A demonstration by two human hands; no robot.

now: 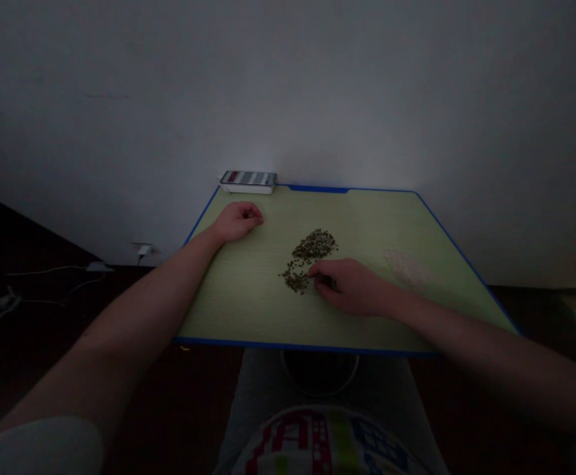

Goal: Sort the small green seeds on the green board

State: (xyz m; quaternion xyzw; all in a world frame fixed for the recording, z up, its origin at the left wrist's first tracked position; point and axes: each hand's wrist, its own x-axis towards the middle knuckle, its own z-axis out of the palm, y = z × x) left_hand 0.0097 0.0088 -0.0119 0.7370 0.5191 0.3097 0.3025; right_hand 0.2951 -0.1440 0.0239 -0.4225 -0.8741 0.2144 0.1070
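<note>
Nearest, at the bottom, is the wearer's shirt [317, 445], printed in red, yellow-green and blue, with grey trouser legs [253, 389] beyond it. Between the legs, partly hidden by the near edge of the desk [248, 297], sits a dark round container [320, 375] with a paler rim. The desk has a pale green top and blue edging. The right hand [350, 287] reaches in over it from the right, its fingers [323, 266] curled and narrow, the tips at the right side of a loose cluster of small dark pieces [295, 280]; whether they pinch any piece is too dim to tell. To the right of this hand, beyond its forearm, a patch of pale, fine pieces [406, 267] lies spread on the desk. Just beyond the loose cluster is a denser dark pile [316, 244], with lighter bits showing among its pieces. Farther off, to the left, the left hand [235, 223] rests on the desk, its fingers [253, 211] loosely curled in; whether they hold anything cannot be told. At the far left corner stands a white box [248, 188] with a dark, printed top. Behind the desk rises a plain grey wall [317, 99], with a white plug [144, 251] low on the left.
</note>
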